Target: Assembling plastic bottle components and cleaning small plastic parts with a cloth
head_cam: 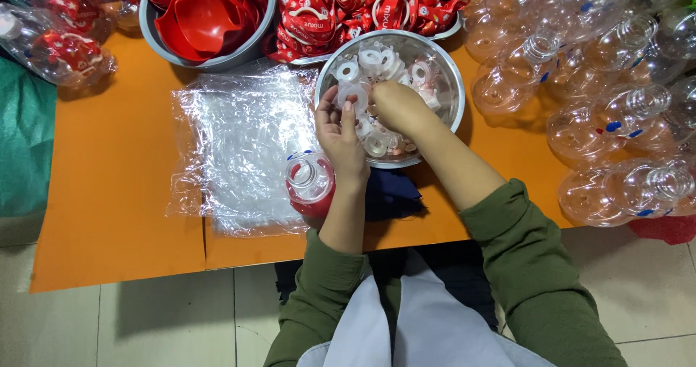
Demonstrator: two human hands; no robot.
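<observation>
1. Left hand [341, 138] — raised palm-up, fingers loosely curled, wrist straight, forearm bare below a pushed-up green sleeve.
2. Right hand [397, 107] — turned knuckles-up, fingers bent downward, forearm extended forward, elbow bent.
</observation>
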